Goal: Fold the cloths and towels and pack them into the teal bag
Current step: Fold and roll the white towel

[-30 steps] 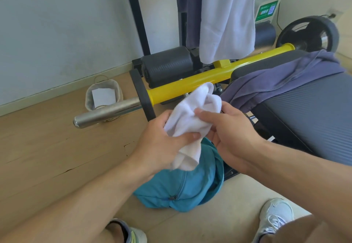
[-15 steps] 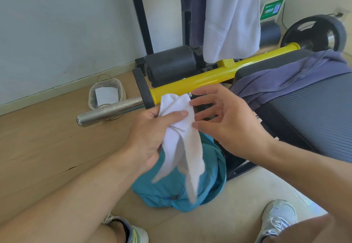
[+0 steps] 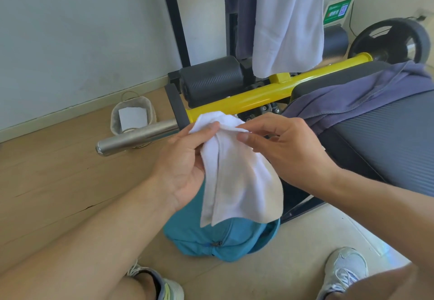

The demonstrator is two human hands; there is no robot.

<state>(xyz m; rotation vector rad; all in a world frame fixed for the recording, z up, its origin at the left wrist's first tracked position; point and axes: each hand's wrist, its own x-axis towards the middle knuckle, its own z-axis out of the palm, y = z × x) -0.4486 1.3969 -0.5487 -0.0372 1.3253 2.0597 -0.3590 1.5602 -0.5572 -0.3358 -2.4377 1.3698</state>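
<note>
Wooden gym floor (image 3: 58,182) | left hand (image 3: 185,170) and right hand (image 3: 284,144) both pinch white cloth (image 3: 237,177) | step: folding | next: halve it, lower into near teal bag (image 3: 211,236)

left hand (image 3: 187,158): bare, no ring, no glove.
right hand (image 3: 285,144): bare, short trimmed nails, no ring.
forearms: both bare to the frame edge, no sleeve, watch or band visible.
left shoe (image 3: 164,288): sneaker, pale upper with yellow-green patch, dark collar, white laces.
right shoe (image 3: 344,274): light grey-white mesh sneaker, white laces.
legs: bare at lower corners.
</note>
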